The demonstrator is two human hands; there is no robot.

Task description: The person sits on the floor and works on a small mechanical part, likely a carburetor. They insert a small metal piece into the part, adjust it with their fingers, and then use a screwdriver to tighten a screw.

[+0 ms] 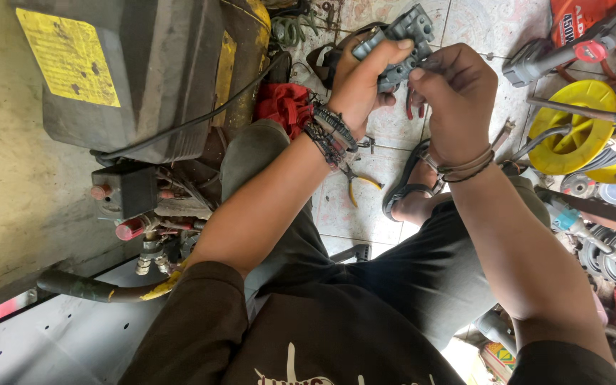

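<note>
A grey metal machine part, blocky with ribs and holes, is held up over the tiled floor near the top middle of the head view. My left hand grips it from the left, thumb across its top. My right hand pinches its right side with the fingertips. Both wrists carry bracelets. My knees and sandalled foot are below the hands.
A dark grey and yellow air compressor with a pressure switch and fittings fills the left. Yellow-handled pliers lie on the tiles. A red cloth, a yellow cable reel, an orange power tool and scattered motor parts lie around.
</note>
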